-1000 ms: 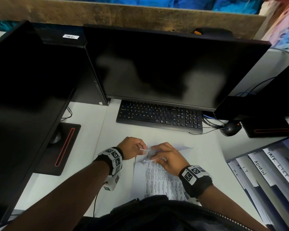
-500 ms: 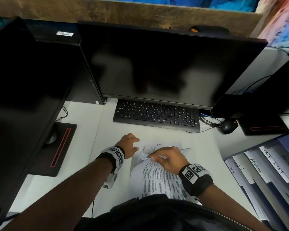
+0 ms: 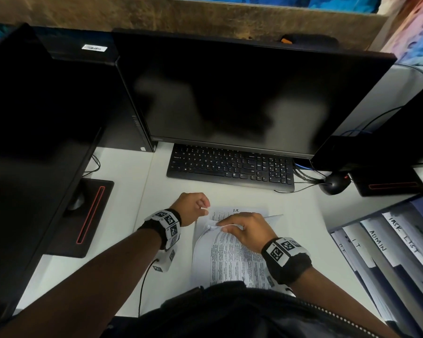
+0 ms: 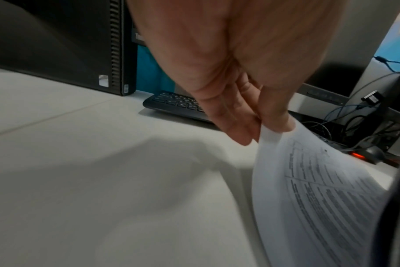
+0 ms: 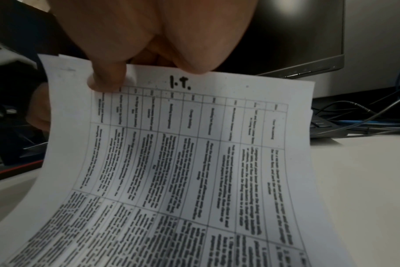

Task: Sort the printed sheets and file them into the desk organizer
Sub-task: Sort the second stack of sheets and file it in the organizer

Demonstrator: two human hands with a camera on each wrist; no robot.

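Note:
A stack of printed sheets point(image 3: 230, 262) lies on the white desk point(image 3: 122, 215) in front of me. My right hand point(image 3: 224, 228) pinches the raised top edge of a sheet; in the right wrist view my thumb point(image 5: 107, 79) lies on a table-printed sheet point(image 5: 183, 162) headed "I.T.". My left hand point(image 3: 204, 208) pinches a sheet corner at the stack's upper left; in the left wrist view that curved sheet point(image 4: 320, 198) rises from the desk to my left hand point(image 4: 263, 130). The desk organizer point(image 3: 388, 252) at the right holds blue folders tabbed TASK LIST, ADMIN and I T.
A black keyboard point(image 3: 230, 167) and a dark monitor point(image 3: 242, 93) stand just beyond the sheets. A mouse point(image 3: 335, 184) and cables lie at the right. Another monitor point(image 3: 34, 118) and its base point(image 3: 83, 215) fill the left side.
My left hand has drawn away to the left from the right hand, taking a sheet corner with it. The "I.T." heading now shows beyond my right hand.

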